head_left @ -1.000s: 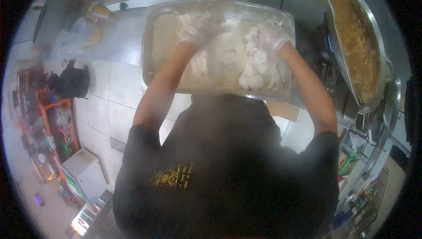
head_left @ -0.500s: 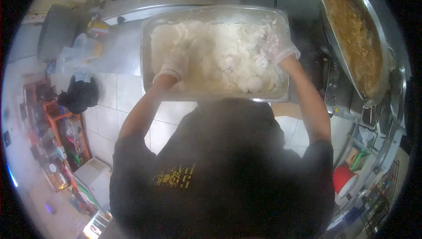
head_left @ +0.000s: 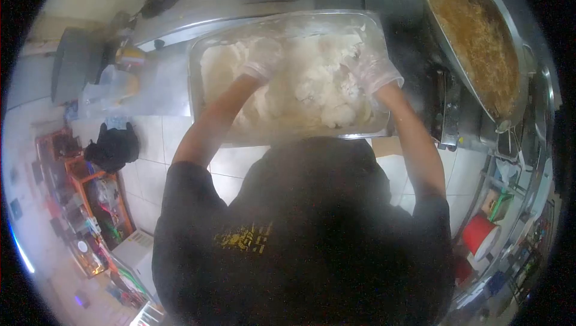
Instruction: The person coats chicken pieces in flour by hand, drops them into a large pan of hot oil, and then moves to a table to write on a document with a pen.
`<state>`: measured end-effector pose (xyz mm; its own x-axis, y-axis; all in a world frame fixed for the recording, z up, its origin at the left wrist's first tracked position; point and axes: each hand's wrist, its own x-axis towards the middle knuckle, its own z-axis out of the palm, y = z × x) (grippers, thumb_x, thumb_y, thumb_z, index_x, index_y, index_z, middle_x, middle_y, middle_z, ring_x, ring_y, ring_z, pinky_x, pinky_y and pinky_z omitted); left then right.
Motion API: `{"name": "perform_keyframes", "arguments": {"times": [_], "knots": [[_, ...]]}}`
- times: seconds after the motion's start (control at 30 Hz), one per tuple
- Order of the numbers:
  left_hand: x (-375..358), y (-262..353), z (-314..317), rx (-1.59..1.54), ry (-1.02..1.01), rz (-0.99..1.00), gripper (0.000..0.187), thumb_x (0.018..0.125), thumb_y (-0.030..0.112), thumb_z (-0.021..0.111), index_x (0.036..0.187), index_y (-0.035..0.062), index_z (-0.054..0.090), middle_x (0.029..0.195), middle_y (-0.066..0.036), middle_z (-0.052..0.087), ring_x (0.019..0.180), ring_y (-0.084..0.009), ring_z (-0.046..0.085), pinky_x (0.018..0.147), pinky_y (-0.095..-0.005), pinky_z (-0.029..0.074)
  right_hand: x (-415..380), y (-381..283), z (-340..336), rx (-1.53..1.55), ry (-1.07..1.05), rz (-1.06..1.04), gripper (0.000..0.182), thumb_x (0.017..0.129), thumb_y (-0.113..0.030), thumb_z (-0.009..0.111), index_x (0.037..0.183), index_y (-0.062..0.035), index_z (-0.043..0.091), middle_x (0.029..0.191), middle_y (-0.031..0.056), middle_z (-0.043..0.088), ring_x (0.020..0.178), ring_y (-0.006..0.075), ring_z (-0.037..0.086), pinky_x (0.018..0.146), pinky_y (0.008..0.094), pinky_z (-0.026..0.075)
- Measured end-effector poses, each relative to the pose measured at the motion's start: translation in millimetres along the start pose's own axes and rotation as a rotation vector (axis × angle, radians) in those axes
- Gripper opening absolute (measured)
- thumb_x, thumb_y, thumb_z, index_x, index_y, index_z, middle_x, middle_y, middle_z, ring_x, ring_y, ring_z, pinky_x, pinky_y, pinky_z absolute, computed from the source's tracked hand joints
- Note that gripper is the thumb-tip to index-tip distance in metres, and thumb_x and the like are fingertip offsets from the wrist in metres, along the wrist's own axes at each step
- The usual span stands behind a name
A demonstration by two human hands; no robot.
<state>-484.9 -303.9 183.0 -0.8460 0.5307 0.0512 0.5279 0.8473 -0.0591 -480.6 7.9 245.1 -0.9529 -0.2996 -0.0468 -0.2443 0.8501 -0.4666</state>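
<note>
A rectangular metal tray (head_left: pixel 195 95) holds white flour (head_left: pixel 312 56) with flour-coated lumps (head_left: pixel 338 115) toward its right front. In a clear glove, my left hand (head_left: pixel 264 56) is over the flour in the tray's left half, near the back; haze blurs its fingers. My right hand (head_left: pixel 371 69), also gloved, is at the tray's right side. Its fingers are bent around a floury piece, whose kind I cannot make out.
A large pan of bubbling brown oil (head_left: pixel 474 32) stands at the upper right, close to my right arm. Left of the tray, a clear plastic container (head_left: pixel 114 83) rests on the metal counter (head_left: pixel 168 89). A red container (head_left: pixel 479 235) is low at the right.
My left hand has moved right and toward the back of the tray. My right hand has shifted slightly, with its fingers more bent. The whole view has tilted a little.
</note>
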Motion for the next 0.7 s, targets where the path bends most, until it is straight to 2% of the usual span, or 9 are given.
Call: {"name": "perform_keyframes", "arguments": {"times": [0.07, 0.17, 0.27, 0.37, 0.43, 0.53, 0.6, 0.67, 0.7], "knots": [[23, 22, -37, -0.117, -0.216, -0.048, 0.029, 0.089, 0.029, 0.055, 0.098, 0.0036, 0.067, 0.1, -0.019, 0.067, 0.095, -0.0337, 0.063, 0.083, -0.0429, 0.05, -2, -10, -10, 0.045, -0.15, 0.143, 0.051, 0.086, -0.034, 0.06, 0.118, 0.005, 0.058, 0.104, 0.0259, 0.065, 0.1, 0.0373, 0.062, 0.091, 0.0426, 0.047], [32, 30, -25, -0.31, -0.058, 0.02, 0.019, 0.087, 0.02, 0.052, 0.094, 0.0149, 0.069, 0.097, -0.012, 0.068, 0.09, -0.0288, 0.064, 0.079, -0.0423, 0.049, -5, -23, -22, 0.002, -0.213, 0.197, 0.051, 0.088, -0.04, 0.057, 0.113, 0.0037, 0.062, 0.108, 0.0271, 0.065, 0.104, 0.0388, 0.062, 0.093, 0.0438, 0.046], [53, 25, 3, -0.069, -0.27, 0.117, 0.021, 0.087, 0.024, 0.053, 0.097, 0.0141, 0.068, 0.1, -0.011, 0.068, 0.092, -0.0289, 0.064, 0.082, -0.0423, 0.049, -9, -25, -25, -0.048, -0.192, 0.143, 0.053, 0.092, -0.046, 0.051, 0.11, 0.0014, 0.065, 0.108, 0.0271, 0.066, 0.106, 0.0393, 0.063, 0.096, 0.0441, 0.046], [29, 15, -11, -0.396, -0.068, 0.144, 0.037, 0.091, 0.032, 0.057, 0.112, 0.0031, 0.064, 0.112, -0.019, 0.065, 0.101, -0.031, 0.064, 0.087, -0.0413, 0.052, -12, -25, -19, -0.093, -0.191, 0.096, 0.052, 0.093, -0.048, 0.05, 0.106, -0.0009, 0.067, 0.104, 0.0259, 0.068, 0.103, 0.0383, 0.064, 0.095, 0.0442, 0.046], [13, 9, -2, -0.655, -0.284, 0.005, 0.044, 0.093, 0.038, 0.056, 0.123, 0.0066, 0.06, 0.119, -0.016, 0.064, 0.109, -0.0286, 0.062, 0.094, -0.0413, 0.05, -12, -35, -29, -0.09, -0.26, 0.103, 0.051, 0.094, -0.049, 0.049, 0.103, -0.0028, 0.069, 0.1, 0.0248, 0.069, 0.101, 0.0379, 0.065, 0.095, 0.0441, 0.046], [-10, 4, 33, -1.375, -0.393, 0.242, 0.05, 0.093, 0.042, 0.057, 0.132, 0.0118, 0.056, 0.127, -0.011, 0.061, 0.116, -0.0253, 0.059, 0.1, -0.0414, 0.047, -15, -42, -37, -0.063, -0.269, 0.084, 0.049, 0.092, -0.044, 0.05, 0.107, 0.0003, 0.066, 0.1, 0.0268, 0.067, 0.098, 0.0387, 0.065, 0.091, 0.045, 0.048], [-11, 17, 14, -1.267, -0.504, 0.329, 0.05, 0.092, 0.041, 0.058, 0.134, 0.0145, 0.056, 0.132, -0.008, 0.059, 0.117, -0.0245, 0.059, 0.101, -0.0412, 0.047, -12, -36, -28, -0.075, -0.263, 0.096, 0.048, 0.092, -0.043, 0.052, 0.106, 0.0002, 0.066, 0.1, 0.0266, 0.067, 0.098, 0.0385, 0.065, 0.09, 0.0449, 0.049], [12, 65, -72, -0.459, -0.685, 0.172, 0.048, 0.092, 0.039, 0.059, 0.135, 0.0167, 0.056, 0.136, -0.007, 0.057, 0.115, -0.025, 0.06, 0.1, -0.0407, 0.047, -10, -34, -23, -0.072, -0.243, 0.096, 0.046, 0.092, -0.042, 0.053, 0.105, 0.0001, 0.066, 0.099, 0.0264, 0.067, 0.097, 0.0385, 0.065, 0.089, 0.0448, 0.049], [20, 73, -86, -0.386, -0.749, 0.189, 0.046, 0.092, 0.037, 0.059, 0.134, 0.0162, 0.057, 0.134, -0.008, 0.058, 0.114, -0.026, 0.061, 0.098, -0.0398, 0.048, -11, -34, -23, -0.063, -0.23, 0.091, 0.045, 0.092, -0.042, 0.054, 0.105, 0.0001, 0.066, 0.099, 0.0263, 0.067, 0.097, 0.0386, 0.065, 0.089, 0.0449, 0.049]]}}
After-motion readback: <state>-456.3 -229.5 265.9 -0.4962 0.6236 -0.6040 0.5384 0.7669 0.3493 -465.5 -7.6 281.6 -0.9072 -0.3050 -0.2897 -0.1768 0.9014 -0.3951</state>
